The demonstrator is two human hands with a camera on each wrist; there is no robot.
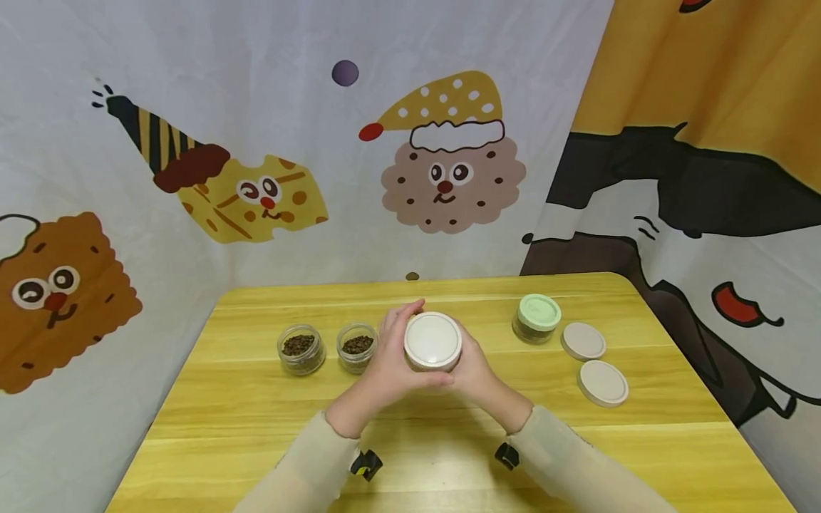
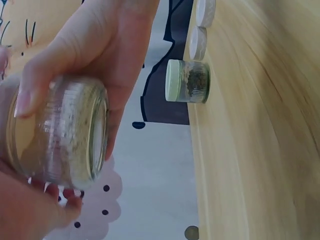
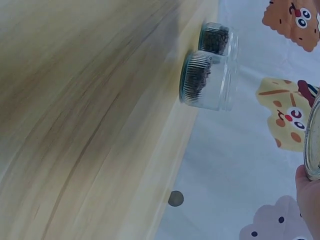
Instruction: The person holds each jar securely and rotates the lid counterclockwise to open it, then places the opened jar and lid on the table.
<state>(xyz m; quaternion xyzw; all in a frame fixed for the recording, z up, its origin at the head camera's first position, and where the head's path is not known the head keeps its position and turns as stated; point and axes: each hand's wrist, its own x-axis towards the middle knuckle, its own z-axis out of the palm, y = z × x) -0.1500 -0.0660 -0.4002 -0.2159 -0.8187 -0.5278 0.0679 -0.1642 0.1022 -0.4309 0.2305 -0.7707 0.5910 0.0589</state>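
Both hands hold one glass jar with a white lid [image 1: 432, 340] above the middle of the yellow wooden table [image 1: 256, 420]. My left hand [image 1: 388, 360] wraps round its left side, fingers over the far edge and thumb under the near edge. My right hand [image 1: 476, 367] grips the right side. In the left wrist view the jar [image 2: 62, 132] is lifted off the table and shows pale grainy contents, with right-hand fingers [image 2: 100, 45] curled over it. The right wrist view catches only the jar's rim [image 3: 314, 145].
Two open jars of brown bits [image 1: 301, 349] [image 1: 357, 347] stand left of the hands; they also show in the right wrist view [image 3: 207, 80]. A green-lidded jar [image 1: 537, 318] and two loose white lids [image 1: 583, 340] [image 1: 602, 382] lie to the right. Cartoon cloth hangs behind.
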